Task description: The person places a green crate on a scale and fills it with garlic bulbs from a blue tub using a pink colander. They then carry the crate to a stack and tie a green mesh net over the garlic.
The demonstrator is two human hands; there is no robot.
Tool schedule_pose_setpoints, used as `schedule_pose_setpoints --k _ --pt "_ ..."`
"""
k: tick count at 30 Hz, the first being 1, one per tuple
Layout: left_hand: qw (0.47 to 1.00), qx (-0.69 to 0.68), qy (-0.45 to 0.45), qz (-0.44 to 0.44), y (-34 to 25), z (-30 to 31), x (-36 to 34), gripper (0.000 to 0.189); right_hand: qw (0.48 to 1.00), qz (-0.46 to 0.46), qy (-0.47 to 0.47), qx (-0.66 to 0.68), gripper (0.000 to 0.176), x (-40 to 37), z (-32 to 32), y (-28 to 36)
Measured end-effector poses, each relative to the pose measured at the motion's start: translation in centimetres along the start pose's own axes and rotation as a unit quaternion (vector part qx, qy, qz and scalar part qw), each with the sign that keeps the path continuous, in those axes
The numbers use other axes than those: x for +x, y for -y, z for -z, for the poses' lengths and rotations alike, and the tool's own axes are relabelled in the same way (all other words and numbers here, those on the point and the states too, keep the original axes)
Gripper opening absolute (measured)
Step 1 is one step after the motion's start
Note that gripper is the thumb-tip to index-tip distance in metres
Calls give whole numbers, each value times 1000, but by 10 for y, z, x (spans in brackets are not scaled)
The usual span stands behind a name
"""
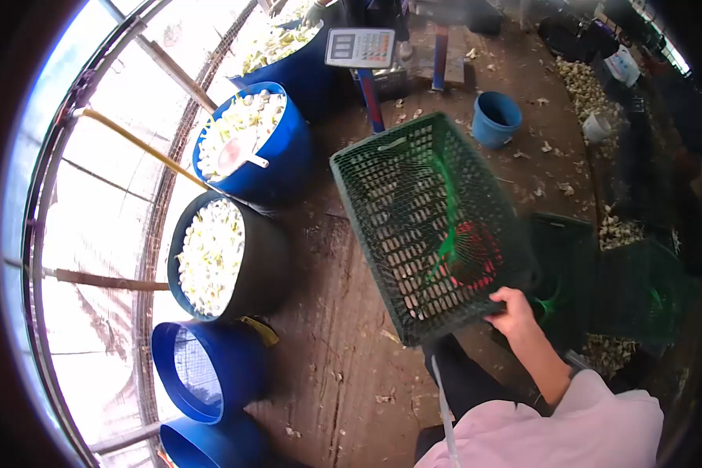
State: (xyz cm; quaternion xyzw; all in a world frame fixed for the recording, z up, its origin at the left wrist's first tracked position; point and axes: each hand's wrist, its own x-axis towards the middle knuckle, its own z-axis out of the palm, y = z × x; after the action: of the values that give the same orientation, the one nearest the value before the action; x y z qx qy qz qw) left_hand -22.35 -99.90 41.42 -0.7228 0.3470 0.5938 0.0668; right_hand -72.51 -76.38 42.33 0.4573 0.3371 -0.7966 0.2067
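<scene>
My right hand (512, 311) grips the near right corner of a dark green plastic crate (394, 265), its fingers wrapped over the rim. The crate is tilted and held above the floor in front of my legs. Inside it lie a bright green net (450, 195) and a red, round mesh-like piece (476, 256). My left hand does not show in the frame.
On the left stand blue tubs (292, 160) and a dark tub (265, 257) filled with pale pieces, plus empty blue tubs (246, 374). A scale display (360, 48) and a small blue bucket (497, 119) are ahead. More green crates (561, 265) lie right.
</scene>
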Motion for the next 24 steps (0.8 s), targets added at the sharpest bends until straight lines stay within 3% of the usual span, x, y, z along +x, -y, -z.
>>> schedule_pose_setpoints --k 4,6,9,11,13,15,18,24 --pt "996 41 40 -72 -139 -122 59 17 998 -50 25 1 29 166 -91 -31" --pt "989 58 72 -116 -209 -185 97 17 1000 -8 -7 -11 32 225 -136 -44" --pt "973 76 122 -178 -312 -280 155 17 999 -22 -24 -22 36 323 -170 -68" --pt "964 80 146 -206 -366 -328 185 17 1000 -12 -22 -4 37 360 -191 -80" --pt "953 93 178 -226 -422 -376 215 18 998 -21 -58 -29 26 376 -218 -87" --pt "942 112 208 -238 -467 -410 237 18 1000 -9 -5 -28 28 407 -216 -103" --pt "930 145 245 -232 -508 -432 251 18 999 -17 -41 -12 44 400 -245 -108" --pt "924 215 253 -190 -552 -393 259 18 996 34 -70 38 28 400 -265 -133"
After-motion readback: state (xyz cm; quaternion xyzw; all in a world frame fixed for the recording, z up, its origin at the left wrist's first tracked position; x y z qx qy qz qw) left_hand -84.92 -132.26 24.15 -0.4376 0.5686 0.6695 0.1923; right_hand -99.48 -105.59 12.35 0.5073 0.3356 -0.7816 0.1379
